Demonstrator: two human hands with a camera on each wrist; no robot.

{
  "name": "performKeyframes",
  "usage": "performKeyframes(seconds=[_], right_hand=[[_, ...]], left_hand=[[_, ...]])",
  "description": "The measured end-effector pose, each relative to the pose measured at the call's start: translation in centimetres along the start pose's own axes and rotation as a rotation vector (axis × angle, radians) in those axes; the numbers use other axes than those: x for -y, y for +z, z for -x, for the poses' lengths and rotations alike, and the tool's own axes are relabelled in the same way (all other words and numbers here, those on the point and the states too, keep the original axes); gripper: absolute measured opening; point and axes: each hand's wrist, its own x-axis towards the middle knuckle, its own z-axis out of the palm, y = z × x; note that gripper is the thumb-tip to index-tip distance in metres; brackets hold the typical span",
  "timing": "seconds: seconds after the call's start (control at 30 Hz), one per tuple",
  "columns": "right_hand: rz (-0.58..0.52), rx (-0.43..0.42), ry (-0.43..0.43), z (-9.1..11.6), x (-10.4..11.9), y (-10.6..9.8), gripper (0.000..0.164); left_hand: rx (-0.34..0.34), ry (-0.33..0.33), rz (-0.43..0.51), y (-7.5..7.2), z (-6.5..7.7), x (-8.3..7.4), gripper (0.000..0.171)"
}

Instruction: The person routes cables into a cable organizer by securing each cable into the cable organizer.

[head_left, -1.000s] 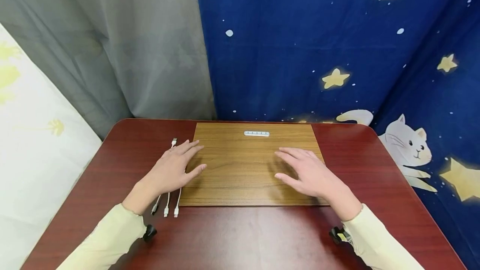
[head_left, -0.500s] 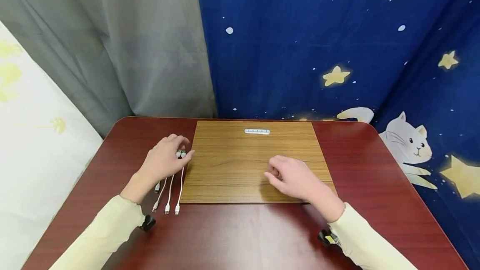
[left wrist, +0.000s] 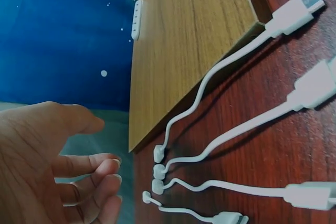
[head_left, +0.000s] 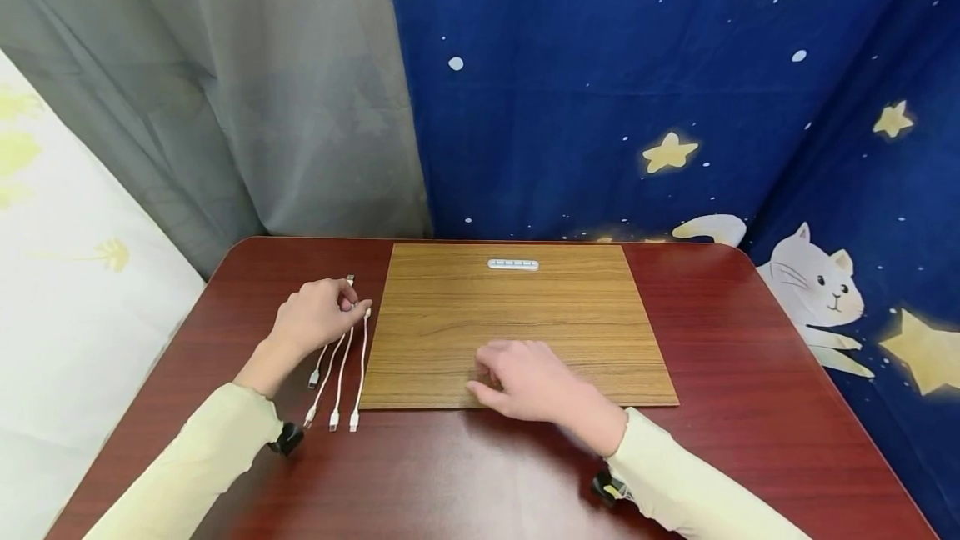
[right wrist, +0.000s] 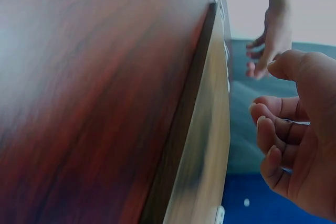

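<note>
Several short white USB cables (head_left: pixel 363 369) lie side by side on the dark red table, left of the wooden board (head_left: pixel 517 307). My left hand (head_left: pixel 315 313) hovers over their far ends and hides part of them. In the left wrist view this hand (left wrist: pixel 63 156) has loosely bent fingers, thumb apart, holding nothing; the cables' far plugs (left wrist: pixel 158 171) lie just beyond the fingertips. My right hand (head_left: pixel 528 380) hangs over the board's front edge. Its fingers curl loosely around nothing in the right wrist view, with the thumb (right wrist: pixel 289 65) apart.
A slim white strip with several slots (head_left: pixel 513 264) rests near the board's back edge. The red table (head_left: pixel 525 473) extends around the board. Grey (head_left: pixel 315 107) and blue (head_left: pixel 525 107) curtains hang right behind it.
My left hand has drawn back left, its fingers bending, and uncovered more of the cables. My right hand has come left and nearer over the board, fingers now more curled.
</note>
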Motion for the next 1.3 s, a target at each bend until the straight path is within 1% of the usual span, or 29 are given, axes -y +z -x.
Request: performKeyframes(seconds=[0.23,0.5,0.7,0.97,1.2,1.3], right_hand=[[0.01,0.062,-0.016,-1.4,2.5,1.5,0.03],[0.017,0.12,-0.039,-3.4,6.1,3.3,0.033],[0.025,0.098,-0.051,-4.5,7.8,4.3,0.034],[0.057,0.124,0.005,-5.6,9.7,5.4,0.037],[0.097,0.089,0.028,-6.7,10.8,5.9,0.04],[0.123,0.099,0.038,-7.2,11.2,6.2,0.041]], left_hand=[[0.029,-0.03,-0.004,0.0,0.2,0.4,0.027],[0.051,-0.072,0.021,-0.1,0.0,0.9,0.029],[0.07,-0.077,0.025,-0.2,-0.4,0.9,0.029],[0.078,-0.099,0.016,0.3,-0.9,1.0,0.029],[0.077,-0.095,0.021,0.9,-1.4,0.6,0.029],[0.078,-0.094,0.012,1.0,-1.6,0.3,0.031]])
